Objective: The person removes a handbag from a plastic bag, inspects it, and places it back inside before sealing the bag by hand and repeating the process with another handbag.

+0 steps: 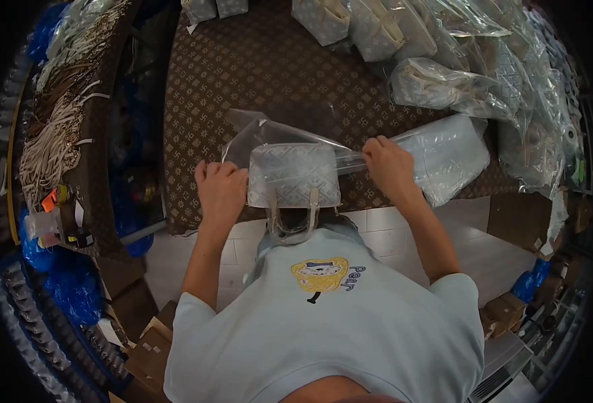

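Observation:
A small pale patterned handbag [295, 171] lies at the near edge of the brown patterned table, its handles hanging toward my body. Clear plastic [279, 129] spreads over and behind the bag. My left hand [222, 185] is at the bag's left side with its fingers curled at the plastic's edge. On the right, my right hand [388, 164] is closed on the plastic, which is stretched from the bag toward it. Another pale bag in clear wrapping [444, 158] lies just beyond my right hand.
Several wrapped pale bags [451, 84] are heaped at the table's back right. Straps and cords [61, 101] hang over a rack on the left. Blue plastic bags [75, 289] and a cardboard box [150, 349] are lower left; another box [519, 221] stands right.

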`<state>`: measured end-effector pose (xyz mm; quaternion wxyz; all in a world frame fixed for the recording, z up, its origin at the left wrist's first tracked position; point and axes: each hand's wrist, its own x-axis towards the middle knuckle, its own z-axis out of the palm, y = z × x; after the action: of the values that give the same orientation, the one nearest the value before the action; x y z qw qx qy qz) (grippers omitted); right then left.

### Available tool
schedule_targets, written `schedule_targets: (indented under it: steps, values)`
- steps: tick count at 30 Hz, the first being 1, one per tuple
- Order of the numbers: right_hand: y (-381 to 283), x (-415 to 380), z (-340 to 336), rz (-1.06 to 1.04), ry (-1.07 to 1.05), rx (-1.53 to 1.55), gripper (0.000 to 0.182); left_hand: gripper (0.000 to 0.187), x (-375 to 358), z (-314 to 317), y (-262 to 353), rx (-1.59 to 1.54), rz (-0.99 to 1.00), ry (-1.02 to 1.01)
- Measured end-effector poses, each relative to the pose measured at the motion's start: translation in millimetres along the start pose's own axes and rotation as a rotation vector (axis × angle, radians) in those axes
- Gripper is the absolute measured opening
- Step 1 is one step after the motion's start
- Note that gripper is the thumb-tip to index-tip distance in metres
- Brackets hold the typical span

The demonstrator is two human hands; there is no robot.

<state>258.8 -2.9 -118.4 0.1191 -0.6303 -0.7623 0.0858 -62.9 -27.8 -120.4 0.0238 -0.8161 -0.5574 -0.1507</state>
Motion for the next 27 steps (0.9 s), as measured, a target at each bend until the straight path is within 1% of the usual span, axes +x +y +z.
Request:
schedule_targets:
  steps: [1,2,4,5,6,7,8,9,10,11,12,13,14,15,16,17,19,20,22,23,25,26,27]
  values:
    - [6,1,2,-0.004,0.001,0.000,0.009,0.007,-5,4,-9,0.060,-0.046,0.002]
    - [11,1,7,0.019,0.002,-0.001,0.007,0.007,-5,9,-13,0.060,-0.047,0.003]
    - [15,6,16,0.042,0.000,-0.004,0.007,0.012,1,19,-18,0.198,-0.219,-0.217]
    - [16,13,21,0.109,-0.114,-0.092,0.012,0.012,10,23,-22,0.197,-0.218,-0.218]
    - [16,21,24,0.173,-0.223,-0.181,0.017,0.016,27,24,-27,0.185,-0.379,-0.353]
    - [15,26,22,0.171,-0.222,-0.180,0.017,0.021,37,21,-29,0.171,-0.541,-0.489]
    - [14,30,17,0.128,-0.046,0.003,0.020,0.021,41,12,-29,0.171,-0.542,-0.489]
    - [13,31,13,0.086,0.128,0.185,0.024,0.023,46,1,-28,-0.229,-0.499,-0.098]
    - [11,29,9,0.087,0.126,0.184,0.024,0.026,49,-4,-27,-0.618,-0.431,0.301]
    - [8,29,5,0.121,0.195,0.557,0.026,0.026,50,-1,-25,-0.619,-0.427,0.307]
    - [5,28,3,0.155,0.258,0.933,0.029,0.026,47,7,-21,-0.784,-0.452,0.378]
    - [3,29,9,0.155,0.262,0.933,0.029,0.027,44,16,-18,-0.951,-0.474,0.448]
    - [2,28,22,0.342,0.155,1.126,0.029,0.027,46,28,-17,-0.953,-0.467,0.447]
    - [2,27,38,0.533,0.040,1.312,0.029,0.028,50,43,-18,-1.286,-0.779,0.364]
    - [4,24,60,0.593,0.032,1.488,0.026,0.029,52,61,-20,-1.606,-1.102,0.254]
    - [3,25,80,0.595,0.033,1.487,0.026,0.029,52,87,-26,-1.606,-1.103,0.251]
    - [-1,30,116,0.816,0.315,1.899,0.024,0.030,50,133,-37,-1.888,-1.327,0.314]
    - [-3,31,129,0.811,0.312,1.899,0.024,0.030,51,137,-37,-1.889,-1.326,0.319]
    - [-3,31,150,0.879,0.375,2.053,0.025,0.034,53,144,-35,-1.902,-1.180,0.297]
    - [-1,27,159,0.881,0.372,2.052,0.025,0.034,47,153,-38,-1.902,-1.183,0.299]
    - [-1,17,169,0.877,0.333,1.993,0.024,0.037,37,163,-42,-1.893,-1.150,0.079]
    - [-1,11,173,0.876,0.333,1.992,0.024,0.037,31,168,-43,-1.895,-1.149,0.080]
    - [-7,3,169,0.886,0.276,1.834,0.025,0.043,23,165,-40,-1.916,-1.094,0.010]
